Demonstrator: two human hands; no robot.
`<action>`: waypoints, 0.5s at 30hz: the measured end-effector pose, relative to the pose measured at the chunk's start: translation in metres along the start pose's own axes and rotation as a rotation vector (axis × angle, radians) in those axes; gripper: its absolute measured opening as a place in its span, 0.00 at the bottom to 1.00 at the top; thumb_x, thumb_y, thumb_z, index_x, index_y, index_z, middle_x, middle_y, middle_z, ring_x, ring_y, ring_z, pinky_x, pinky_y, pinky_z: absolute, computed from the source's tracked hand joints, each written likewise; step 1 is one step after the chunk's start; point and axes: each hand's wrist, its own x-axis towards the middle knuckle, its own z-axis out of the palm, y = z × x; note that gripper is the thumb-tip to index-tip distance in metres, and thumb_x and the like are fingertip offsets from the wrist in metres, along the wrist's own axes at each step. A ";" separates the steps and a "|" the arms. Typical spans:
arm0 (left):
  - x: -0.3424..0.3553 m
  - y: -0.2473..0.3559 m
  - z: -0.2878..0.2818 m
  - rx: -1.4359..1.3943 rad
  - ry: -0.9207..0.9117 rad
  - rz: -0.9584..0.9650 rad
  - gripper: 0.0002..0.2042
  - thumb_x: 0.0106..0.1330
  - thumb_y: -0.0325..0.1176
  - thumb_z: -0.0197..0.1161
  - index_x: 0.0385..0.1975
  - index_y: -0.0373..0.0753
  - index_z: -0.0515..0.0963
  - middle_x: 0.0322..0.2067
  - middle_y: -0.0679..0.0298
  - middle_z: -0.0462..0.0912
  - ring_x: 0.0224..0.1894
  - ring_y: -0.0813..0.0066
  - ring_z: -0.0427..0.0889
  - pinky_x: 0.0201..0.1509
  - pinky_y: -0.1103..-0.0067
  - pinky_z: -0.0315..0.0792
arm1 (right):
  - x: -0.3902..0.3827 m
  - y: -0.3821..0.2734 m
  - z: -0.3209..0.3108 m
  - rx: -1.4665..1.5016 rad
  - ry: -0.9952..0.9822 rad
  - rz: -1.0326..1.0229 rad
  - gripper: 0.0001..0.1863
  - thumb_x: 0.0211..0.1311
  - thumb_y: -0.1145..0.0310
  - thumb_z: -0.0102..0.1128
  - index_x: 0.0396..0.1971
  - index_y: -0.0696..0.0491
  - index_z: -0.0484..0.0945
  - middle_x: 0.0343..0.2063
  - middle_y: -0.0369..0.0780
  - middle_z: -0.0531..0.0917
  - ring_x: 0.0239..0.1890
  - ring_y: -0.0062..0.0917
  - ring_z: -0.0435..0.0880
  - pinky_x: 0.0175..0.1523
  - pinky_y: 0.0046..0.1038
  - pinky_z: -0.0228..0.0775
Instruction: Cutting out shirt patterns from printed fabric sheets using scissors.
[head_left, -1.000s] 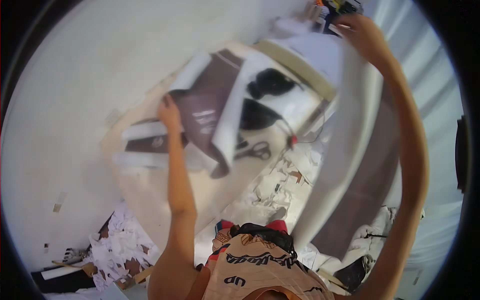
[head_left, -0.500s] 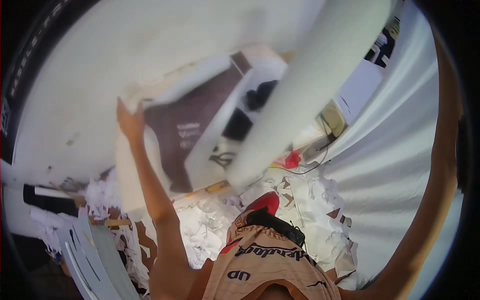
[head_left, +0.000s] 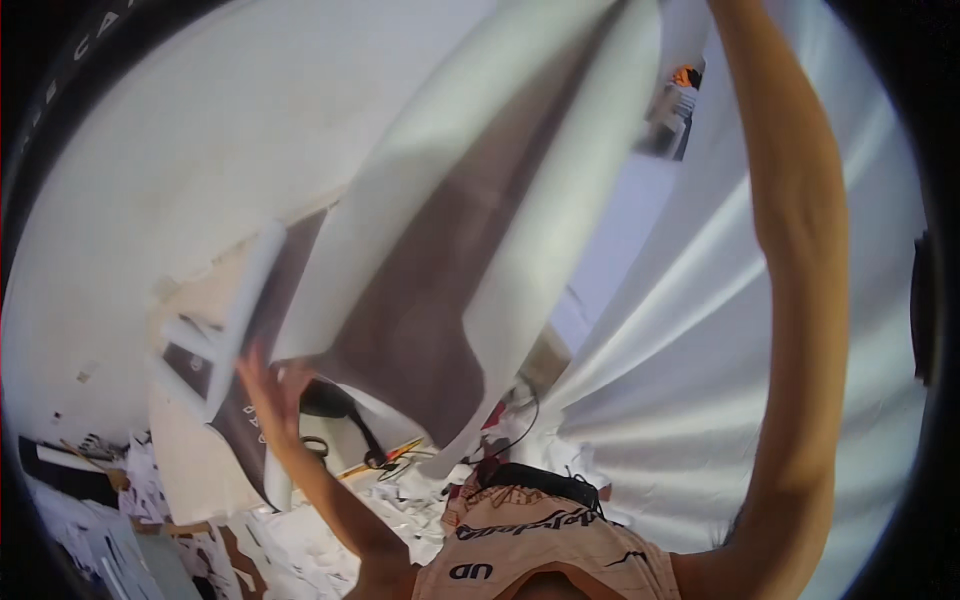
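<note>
From my remote seat I see a large stiff white sheet with a brown-grey underside [head_left: 450, 270], curved like a trough, filling the middle of the view. Its long axis runs from upper right down to lower left, and it hangs in the air above the cluttered floor. My left hand [head_left: 268, 385] sits at the sheet's lower end, fingers spread and pressed against that edge and against a second dark sheet with white borders [head_left: 235, 330] just beside it; the hand is open and flat, supporting rather than clenched. My right arm [head_left: 800, 330] rises straight up along the right side, and the right hand is out of view past the top edge, so I cannot tell how it grips, though it probably holds the sheet's upper end. The left hand is plainly the nearer one to the low end. Below lie torn white paper scraps [head_left: 300, 530], a black cable [head_left: 520, 420] and an orange-handled tool [head_left: 400, 455]. Pale pleated fabric [head_left: 680, 400] hangs at right.
</note>
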 end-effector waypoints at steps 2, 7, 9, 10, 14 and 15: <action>0.097 -0.041 0.072 -0.196 -0.043 -0.120 0.43 0.70 0.70 0.50 0.78 0.50 0.52 0.63 0.49 0.67 0.63 0.52 0.72 0.65 0.51 0.69 | 0.037 0.056 0.007 -0.038 0.056 -0.009 0.15 0.55 0.60 0.77 0.33 0.58 0.87 0.30 0.44 0.84 0.32 0.32 0.83 0.35 0.43 0.77; 0.304 -0.060 0.153 -0.395 -0.217 0.038 0.27 0.70 0.44 0.67 0.62 0.34 0.73 0.59 0.53 0.80 0.61 0.58 0.79 0.62 0.63 0.76 | 0.094 0.149 0.012 -0.082 -0.005 0.241 0.17 0.58 0.53 0.74 0.30 0.53 0.87 0.29 0.43 0.84 0.30 0.31 0.83 0.32 0.43 0.77; 0.331 -0.103 0.279 -0.228 -0.054 -0.022 0.23 0.70 0.39 0.67 0.60 0.34 0.75 0.57 0.53 0.81 0.59 0.56 0.80 0.63 0.58 0.76 | 0.103 0.206 -0.031 -0.086 0.023 0.172 0.16 0.58 0.53 0.74 0.37 0.50 0.87 0.31 0.42 0.84 0.31 0.31 0.82 0.31 0.42 0.76; 0.336 -0.099 0.310 -0.260 -0.011 0.058 0.21 0.68 0.32 0.67 0.59 0.32 0.76 0.57 0.52 0.81 0.58 0.56 0.80 0.64 0.59 0.76 | 0.092 0.225 -0.043 0.007 0.007 0.110 0.17 0.59 0.53 0.74 0.43 0.47 0.87 0.34 0.41 0.85 0.31 0.31 0.82 0.30 0.41 0.75; 0.349 -0.038 0.417 -0.355 -0.125 0.341 0.21 0.69 0.26 0.67 0.61 0.30 0.74 0.59 0.53 0.79 0.61 0.60 0.78 0.68 0.64 0.72 | 0.082 0.261 -0.108 0.258 -0.162 0.109 0.33 0.62 0.55 0.71 0.67 0.43 0.73 0.40 0.37 0.84 0.30 0.26 0.79 0.28 0.35 0.74; 0.326 -0.042 0.504 -0.376 -0.230 0.417 0.24 0.70 0.27 0.67 0.64 0.29 0.71 0.62 0.54 0.77 0.63 0.63 0.76 0.71 0.67 0.69 | 0.123 0.286 -0.164 0.265 -0.189 0.015 0.36 0.63 0.56 0.69 0.70 0.43 0.68 0.41 0.38 0.84 0.28 0.24 0.78 0.28 0.32 0.74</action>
